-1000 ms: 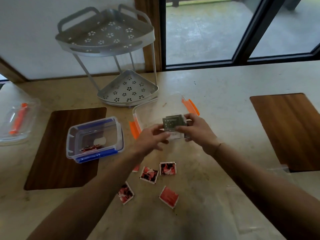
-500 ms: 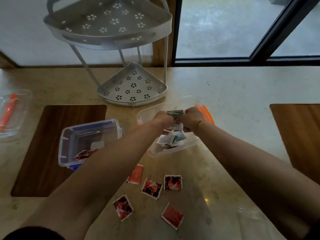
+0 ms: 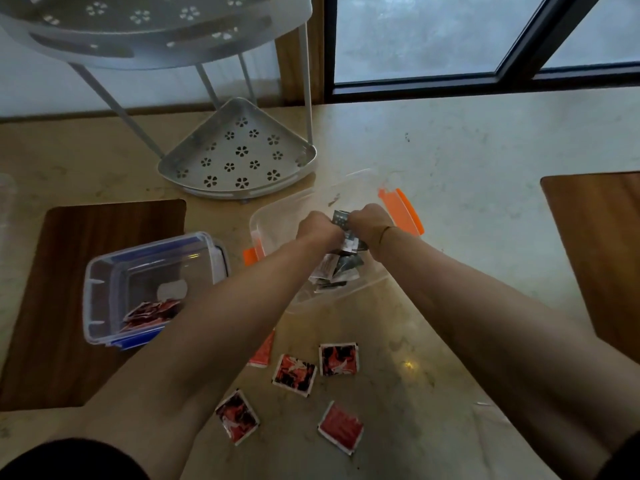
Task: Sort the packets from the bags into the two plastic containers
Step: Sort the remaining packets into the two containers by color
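Observation:
Both my hands meet over the clear container with orange clips (image 3: 401, 209). My left hand (image 3: 317, 228) and my right hand (image 3: 367, 225) pinch a small stack of grey packets (image 3: 341, 218) between them. Below the hands, several grey packets (image 3: 337, 270) lie inside that container. To the left stands a clear container with blue clips (image 3: 104, 285), with red packets (image 3: 150, 311) in its near corner. Several red packets lie loose on the counter near me, such as one (image 3: 337, 359) and another (image 3: 341, 427).
A grey two-tier corner rack (image 3: 239, 157) stands behind the containers. Dark wooden mats lie at the left (image 3: 52, 271) and right (image 3: 602, 244). A clear plastic bag (image 3: 491, 420) lies near my right arm. A window runs along the counter's far edge.
My hands carried the grey packets from in front of the orange-clipped container to above its inside. The camera tilted down and moved closer to the counter.

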Demonstrator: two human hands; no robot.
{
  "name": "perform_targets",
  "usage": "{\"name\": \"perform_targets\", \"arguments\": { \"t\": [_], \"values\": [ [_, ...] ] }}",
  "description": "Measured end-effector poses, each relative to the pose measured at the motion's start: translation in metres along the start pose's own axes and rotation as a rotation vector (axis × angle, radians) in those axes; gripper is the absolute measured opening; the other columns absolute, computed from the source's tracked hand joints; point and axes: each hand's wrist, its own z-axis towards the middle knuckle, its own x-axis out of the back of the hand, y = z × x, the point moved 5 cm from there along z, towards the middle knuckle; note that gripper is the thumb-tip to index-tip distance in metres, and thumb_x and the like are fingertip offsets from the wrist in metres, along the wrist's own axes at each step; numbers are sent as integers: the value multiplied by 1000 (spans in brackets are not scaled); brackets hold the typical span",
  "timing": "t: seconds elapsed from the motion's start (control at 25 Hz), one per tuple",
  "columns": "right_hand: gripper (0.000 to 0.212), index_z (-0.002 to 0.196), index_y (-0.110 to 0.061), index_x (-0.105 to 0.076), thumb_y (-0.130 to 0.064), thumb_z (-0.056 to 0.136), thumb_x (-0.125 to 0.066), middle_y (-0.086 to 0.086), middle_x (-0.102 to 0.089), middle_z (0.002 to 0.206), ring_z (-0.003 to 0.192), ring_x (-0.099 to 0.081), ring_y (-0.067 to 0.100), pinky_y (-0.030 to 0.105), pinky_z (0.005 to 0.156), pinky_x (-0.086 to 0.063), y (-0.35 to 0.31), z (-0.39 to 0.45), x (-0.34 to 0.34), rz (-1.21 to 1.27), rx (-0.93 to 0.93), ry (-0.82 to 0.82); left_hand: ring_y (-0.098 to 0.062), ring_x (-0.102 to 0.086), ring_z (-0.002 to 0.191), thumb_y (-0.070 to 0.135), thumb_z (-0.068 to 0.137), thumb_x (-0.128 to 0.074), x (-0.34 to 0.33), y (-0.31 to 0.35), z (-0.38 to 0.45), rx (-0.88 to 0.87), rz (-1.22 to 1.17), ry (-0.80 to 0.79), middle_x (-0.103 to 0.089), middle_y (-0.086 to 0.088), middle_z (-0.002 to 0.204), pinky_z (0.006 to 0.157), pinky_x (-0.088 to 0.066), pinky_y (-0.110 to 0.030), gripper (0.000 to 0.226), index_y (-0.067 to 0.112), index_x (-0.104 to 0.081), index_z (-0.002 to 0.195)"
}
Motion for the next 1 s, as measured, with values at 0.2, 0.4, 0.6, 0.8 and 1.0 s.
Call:
{"name": "perform_targets", "arguments": {
  "t": [0.2,0.4,0.6,0.8,1.0],
  "values": [
    [27,65,-10,-41,-6,90,-47,12,-47,83,89,-44,25,33,75,-38,-2,-18,9,-43,29,-29,-28,-66,83,33,85,-67,6,5,-10,-46,116,44,-66,-11,85,52,-37,-26,31,3,-69,94],
    [22,97,-6,-74,-10,81,-59,10,-71,103,103,-62,27,31,81,-50,-7,-51,35,-142,251,183,-23,-63,83,21,89,-61,27,9,-39,-94,102,92,-68,-10,87,60,-44,-27,21,2,-69,94],
    [21,91,-24,-76,-22,76,-62,2,-76,93,100,-66,16,28,88,-51,3,-97,41,-95,361,281,-23,-64,101,17,90,-59,53,9,-104,-278,-16,138,-72,-10,107,89,-50,-31,22,5,-73,103],
    [26,98,-28,-73,-20,80,-56,3,-75,95,89,-69,26,35,84,-54,35,-145,7,-167,455,227,-12,-63,100,17,92,-60,68,-31,-177,-441,-120,164,-71,-5,114,85,-44,-20,25,11,-70,114],
    [50,127,-31,-54,-7,83,-59,-3,-67,99,87,-64,18,25,70,-43,83,-184,-40,-288,631,174,-4,-58,92,19,94,-59,71,-108,-224,-401,-131,182,-68,2,114,64,-41,-4,23,16,-67,116]
  ]
}}
